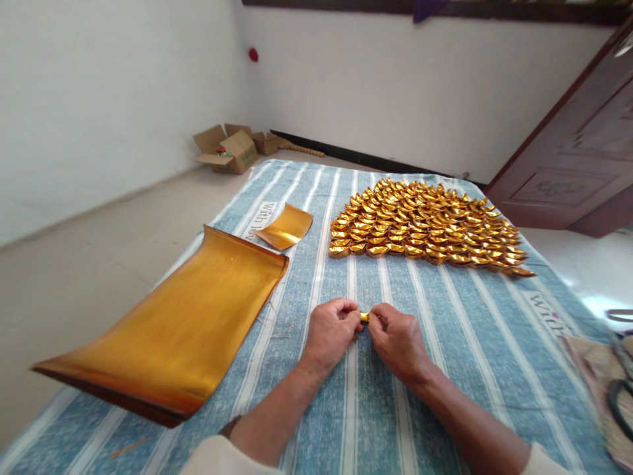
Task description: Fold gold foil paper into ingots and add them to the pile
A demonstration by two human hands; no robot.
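Note:
A small folded piece of gold paper (364,317) sits between my two hands, pinched from both sides. My left hand (330,331) grips its left end and my right hand (397,338) grips its right end, just above the blue striped cloth (445,310). Most of the piece is hidden by my fingers. Beyond my hands, several rows of folded gold paper ingots (425,224) lie packed together on the cloth. A thick stack of large gold sheets (182,323) lies to my left, its far edge curling up.
A single smaller gold sheet (285,227) lies past the stack. Open cardboard boxes (232,149) sit on the floor by the far wall. A dark wooden door (578,152) stands open at the right. A bag with dark straps (613,389) rests at the right edge.

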